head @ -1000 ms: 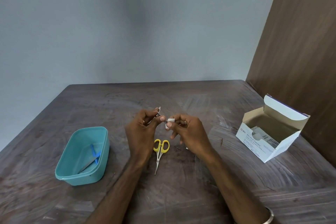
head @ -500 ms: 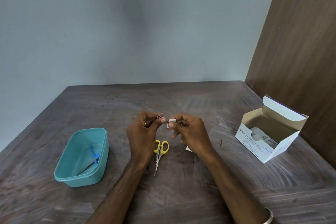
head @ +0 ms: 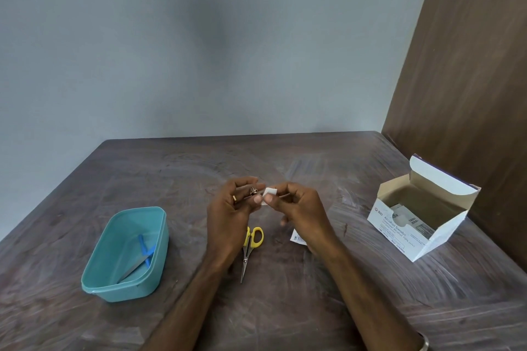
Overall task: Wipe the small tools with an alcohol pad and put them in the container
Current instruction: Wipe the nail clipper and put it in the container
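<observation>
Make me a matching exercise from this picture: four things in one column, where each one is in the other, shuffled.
Things:
1. yellow-handled metal scissors
2. blue-handled tool
3. white square alcohol pad
4. small metal tool

Places:
A. pinched in the right hand
B. flat on the dark wooden table, between the forearms
C. held in the left hand
D. inside the teal plastic container

Pairs: 1-B, 2-D, 3-A, 4-C
</observation>
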`<state>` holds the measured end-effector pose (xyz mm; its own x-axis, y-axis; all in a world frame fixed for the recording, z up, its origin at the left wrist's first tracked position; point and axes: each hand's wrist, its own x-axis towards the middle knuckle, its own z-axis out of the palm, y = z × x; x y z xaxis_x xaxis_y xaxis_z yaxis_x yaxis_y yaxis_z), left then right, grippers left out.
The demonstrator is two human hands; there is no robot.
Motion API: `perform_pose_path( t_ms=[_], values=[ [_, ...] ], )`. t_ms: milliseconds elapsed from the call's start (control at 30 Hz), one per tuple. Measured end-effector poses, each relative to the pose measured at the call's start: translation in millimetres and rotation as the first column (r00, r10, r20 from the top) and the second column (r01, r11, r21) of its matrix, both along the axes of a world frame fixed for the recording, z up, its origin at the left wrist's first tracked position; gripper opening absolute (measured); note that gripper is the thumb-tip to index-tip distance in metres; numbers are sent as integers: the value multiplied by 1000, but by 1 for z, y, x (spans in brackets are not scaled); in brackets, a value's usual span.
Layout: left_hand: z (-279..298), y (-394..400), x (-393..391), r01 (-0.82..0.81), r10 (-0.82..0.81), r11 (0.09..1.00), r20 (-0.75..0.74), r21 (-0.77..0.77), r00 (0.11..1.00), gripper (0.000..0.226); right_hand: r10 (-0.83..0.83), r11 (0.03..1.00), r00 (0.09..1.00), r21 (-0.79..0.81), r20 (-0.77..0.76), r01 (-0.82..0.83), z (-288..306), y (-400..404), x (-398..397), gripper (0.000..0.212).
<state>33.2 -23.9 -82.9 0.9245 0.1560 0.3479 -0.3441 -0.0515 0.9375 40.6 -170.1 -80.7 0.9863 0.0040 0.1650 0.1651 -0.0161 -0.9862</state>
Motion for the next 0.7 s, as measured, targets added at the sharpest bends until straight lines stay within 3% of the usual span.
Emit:
perform_pose_path(
  t_ms=[233,400,700],
  values=[
    [6,4,-3,108,-110,993,47,45,993,33,145,977,985,168,-91,-128,3,-3,-2,15],
    [5,8,-2,143,-146,986,38,85,989,32,170,950,975,288,-144,-123,6,-5,-2,21],
    [8,8,-4,119,-121,992,49,41,991,30,153,946,982,303,-113,-112,6,-5,-2,21]
  ],
)
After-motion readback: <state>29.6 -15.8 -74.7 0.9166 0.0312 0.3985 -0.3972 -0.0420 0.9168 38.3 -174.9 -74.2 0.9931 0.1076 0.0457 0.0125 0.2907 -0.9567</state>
